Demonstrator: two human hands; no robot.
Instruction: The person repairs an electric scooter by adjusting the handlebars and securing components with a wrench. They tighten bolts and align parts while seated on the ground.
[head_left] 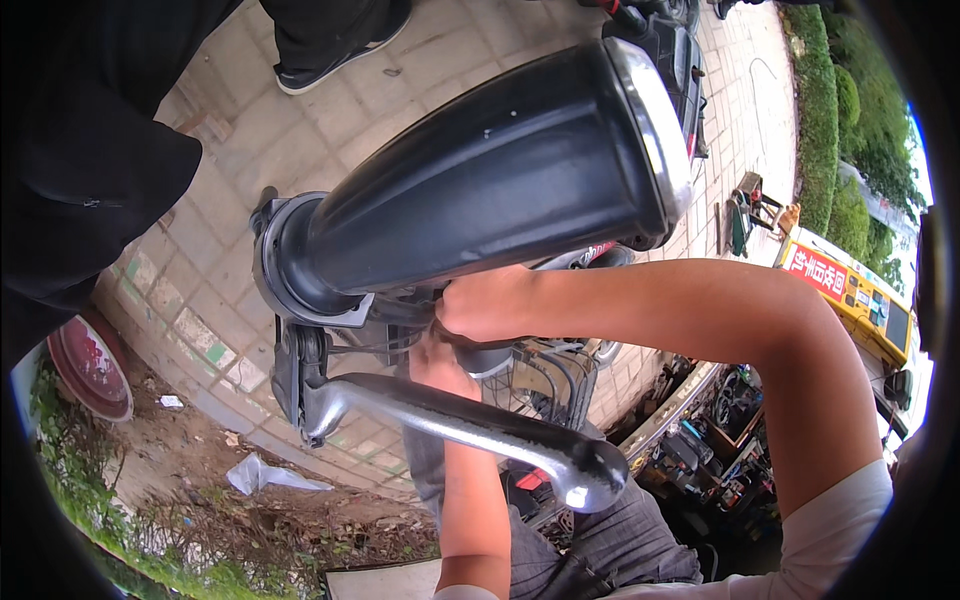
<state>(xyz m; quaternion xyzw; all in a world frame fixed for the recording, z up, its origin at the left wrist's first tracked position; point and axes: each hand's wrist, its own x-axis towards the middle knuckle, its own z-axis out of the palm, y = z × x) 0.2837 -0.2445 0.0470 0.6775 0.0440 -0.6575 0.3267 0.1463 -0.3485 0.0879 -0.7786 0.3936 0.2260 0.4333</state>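
A large black tapered housing (480, 170) with a silver rim stands out from a ringed mount on a scooter-like assembly. Beneath it, my right hand (475, 305) has curled fingers at some dark cables (385, 340). My left hand (435, 355) is just below, closed at the same spot; whatever either hand grips is hidden. A polished metal arm (440, 415) runs across my left forearm, above my lap in grey trousers.
Another person's dark-clad legs (90, 190) and shoe are at top left. Around are a red basin (90, 370), white plastic scrap (260, 475), more scooters, a tray of tools (705, 440), a yellow cabinet (850, 300), a small stool and a hedge.
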